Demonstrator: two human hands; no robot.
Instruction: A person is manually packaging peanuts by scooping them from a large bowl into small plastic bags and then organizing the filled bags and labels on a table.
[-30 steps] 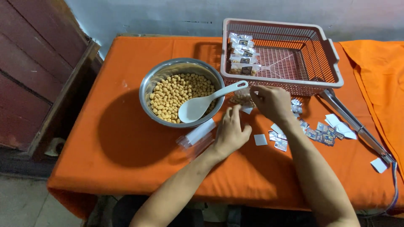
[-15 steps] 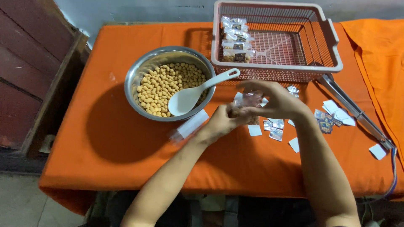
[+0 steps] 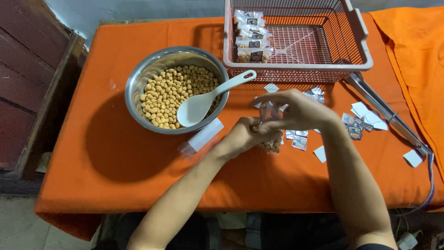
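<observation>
Head view, looking down on a surface draped in orange cloth. Left hand curled around the lower part of a small clear bag, fingers closed on it; a few tan nuts visible inside, at the bottom of the bag just under the fingers. Right hand arched over the top of the same bag, fingertips pinching its mouth. Bag held upright between the hands, just above the cloth, in front of the basket and to the right of the bowl.

Left of the hands, a steel bowl half full of tan round nuts, with a white plastic spoon lying in it, handle resting over the rim toward the basket. Just beside the bowl, a stack of flat clear bags lying on the cloth, near the left wrist.

Behind the hands, a pink plastic basket with a row of filled, sealed packets along its left wall. Small silvery sachets and white paper slips scattered on the cloth to the right of the hands. Farther right, long metal tongs lying slantwise, near a second orange cloth.
</observation>
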